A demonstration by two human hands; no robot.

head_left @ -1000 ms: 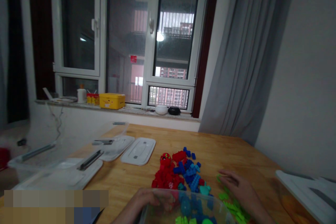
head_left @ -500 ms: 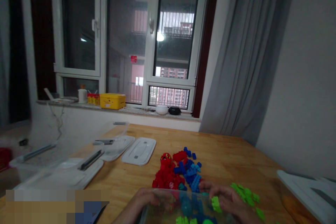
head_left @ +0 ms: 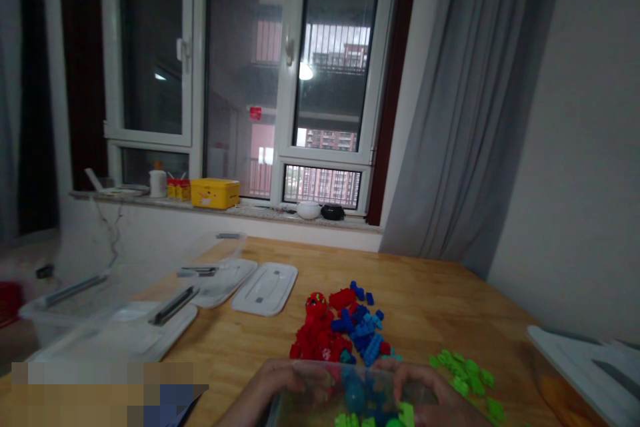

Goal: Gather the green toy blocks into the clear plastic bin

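We see a clear plastic tub (head_left: 345, 400) at the bottom edge of the view, its thin glossy walls showing blue and green bricks inside. The left hand (head_left: 280, 380) curls over the tub's near-left rim, fingers wrapped on the wall. The right hand (head_left: 425, 390) reaches over the tub's right side with fingers bent downward among the pieces; a green brick (head_left: 406, 413) sits at its fingertips, but we cannot tell whether it is pinched or only touched. Just beyond the tub, on the smooth wooden table (head_left: 450, 300), lies a heap of studded red bricks (head_left: 317, 340) touching a heap of blue bricks (head_left: 363, 330). A loose scatter of bright green bricks (head_left: 465, 373) lies to the right, near the right hand. Further left rest flat white lids (head_left: 265, 287) with rounded corners, beside empty translucent boxes (head_left: 100, 307). A yellow tin (head_left: 214, 192) stands on the stone windowsill.
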